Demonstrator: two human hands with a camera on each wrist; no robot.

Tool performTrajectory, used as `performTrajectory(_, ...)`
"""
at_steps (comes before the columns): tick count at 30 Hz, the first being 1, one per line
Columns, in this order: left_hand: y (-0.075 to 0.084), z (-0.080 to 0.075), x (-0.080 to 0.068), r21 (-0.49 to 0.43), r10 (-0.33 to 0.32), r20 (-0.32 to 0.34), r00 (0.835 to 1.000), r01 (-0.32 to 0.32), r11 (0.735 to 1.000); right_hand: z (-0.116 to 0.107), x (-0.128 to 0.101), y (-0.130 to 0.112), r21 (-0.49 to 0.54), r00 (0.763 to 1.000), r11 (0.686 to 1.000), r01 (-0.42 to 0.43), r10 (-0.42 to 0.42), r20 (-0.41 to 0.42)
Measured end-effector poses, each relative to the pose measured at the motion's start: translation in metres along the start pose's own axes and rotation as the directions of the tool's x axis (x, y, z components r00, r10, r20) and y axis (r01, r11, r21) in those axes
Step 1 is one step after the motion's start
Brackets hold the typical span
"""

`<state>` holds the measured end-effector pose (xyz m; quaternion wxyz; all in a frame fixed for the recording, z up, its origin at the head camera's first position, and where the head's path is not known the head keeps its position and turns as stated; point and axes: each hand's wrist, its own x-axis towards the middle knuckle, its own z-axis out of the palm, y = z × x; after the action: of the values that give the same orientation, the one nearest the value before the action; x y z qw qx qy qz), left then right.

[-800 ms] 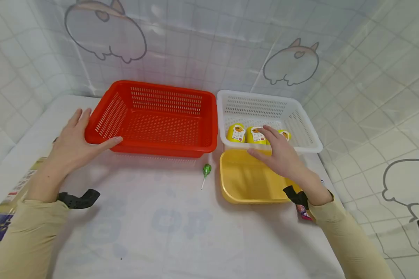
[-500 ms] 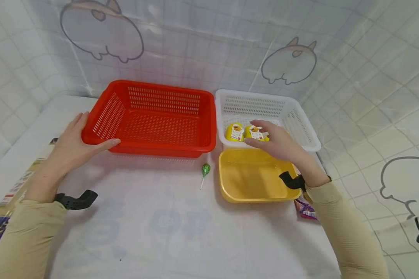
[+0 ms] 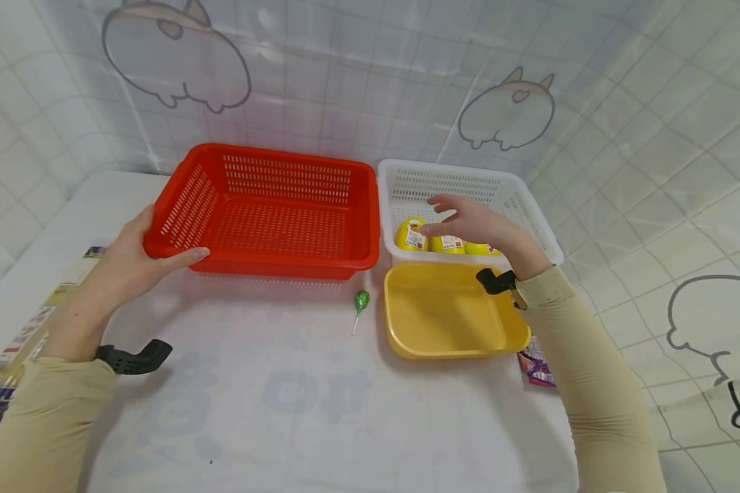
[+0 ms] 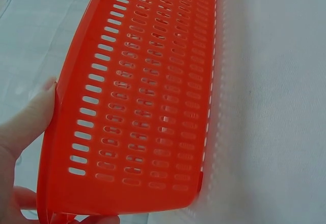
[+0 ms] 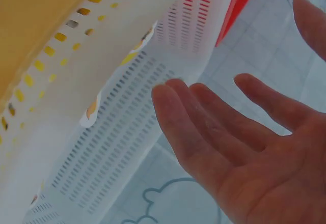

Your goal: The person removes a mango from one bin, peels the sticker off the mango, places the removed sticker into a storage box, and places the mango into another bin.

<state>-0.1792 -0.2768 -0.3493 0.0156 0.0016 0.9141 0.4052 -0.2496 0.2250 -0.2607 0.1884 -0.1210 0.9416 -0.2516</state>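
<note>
1. Surface [image 3: 321, 411]: white cloth nearest the camera; a snack packet [image 3: 535, 366] lies beside the right sleeve, well behind the right fingers.
2. Green lollipop [image 3: 362, 301] lies between the two hands, nearer than both sets of fingers, touching neither.
3. Yellow tray [image 3: 450, 322] sits just below the right wrist, empty.
4. Left hand [image 3: 129, 263] grips the near-left corner of the red basket [image 3: 271, 219]: thumb along the front rim, fingers [image 4: 25, 127] curled round the outer wall. Basket is empty.
5. Right hand [image 3: 477, 222] hovers inside the white basket [image 3: 530, 205], fingers [image 5: 204, 127] spread and relaxed, holding nothing.
6. Yellow tubs [image 3: 412, 234] stand in a row right under those fingertips, against the basket's near wall.
7. Judgement: drop the fingers straight over one tub, pinch its sides, lift clear of the rim; keep the left hand steady on the red basket.
</note>
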Motion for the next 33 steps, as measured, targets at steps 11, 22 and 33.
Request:
performTrajectory(11, 0.0, 0.0, -0.003, -0.002, -0.022, 0.01, 1.0, 0.022, 1.0, -0.006, 0.04, -0.003, 0.109, 0.993, 0.991, -0.079, 0.068, 0.099)
performTrajectory(22, 0.0, 0.001, -0.005, 0.01, -0.038, 0.0, 0.999, 0.038, 0.999, -0.005, 0.066, -0.001, 0.127, 0.97, 0.973, -0.193, 0.169, 0.175)
performTrajectory(33, 0.0, 0.002, -0.005, 0.033, -0.052, 0.002, 0.999, 0.052, 0.998, -0.005, 0.08, 0.004, 0.093, 0.93, 0.958, -0.273, 0.238, 0.28)
